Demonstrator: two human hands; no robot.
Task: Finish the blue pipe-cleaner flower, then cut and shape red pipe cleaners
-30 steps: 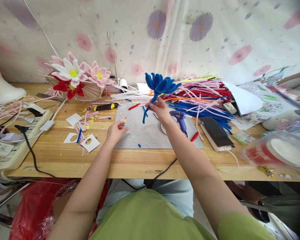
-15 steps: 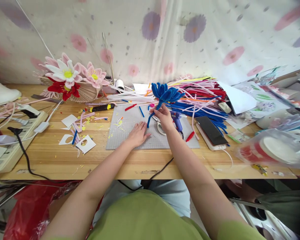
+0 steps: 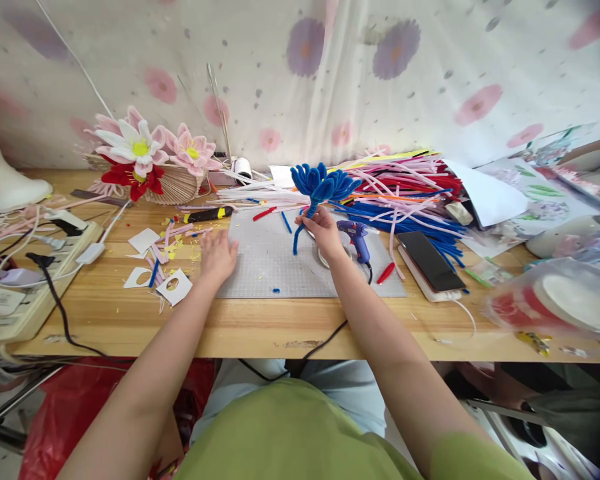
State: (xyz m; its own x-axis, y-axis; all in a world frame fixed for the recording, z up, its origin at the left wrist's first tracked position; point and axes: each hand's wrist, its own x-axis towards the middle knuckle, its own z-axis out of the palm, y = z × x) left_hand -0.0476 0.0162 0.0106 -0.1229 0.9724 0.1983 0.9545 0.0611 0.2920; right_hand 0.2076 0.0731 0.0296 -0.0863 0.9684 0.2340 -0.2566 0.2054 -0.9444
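A blue pipe-cleaner flower (image 3: 323, 185) is held upright by its stem in my right hand (image 3: 323, 229), fingers pinched round it above the grey cutting mat (image 3: 260, 267). My left hand (image 3: 219, 255) lies palm down at the mat's left edge, fingers spread and holding nothing, beside yellow and pink scraps (image 3: 173, 243). Behind my right wrist, scissors (image 3: 329, 259) are partly hidden. A purple glue gun (image 3: 359, 240) rests to the right of that hand. One small blue piece (image 3: 276, 291) lies near the mat's front edge.
Coloured pipe cleaners (image 3: 405, 193) are heaped at the back. Finished flowers (image 3: 137, 150) stand back left, near a power strip (image 3: 55, 287). On the right are a phone (image 3: 430, 261) and a bagged cup (image 3: 555, 303). A black cable (image 3: 330, 337) crosses the table's front edge.
My left hand has moved left across the mat to its left edge, uncovering the small blue piece. My right hand still holds the flower, which has shifted slightly left and turned a little.
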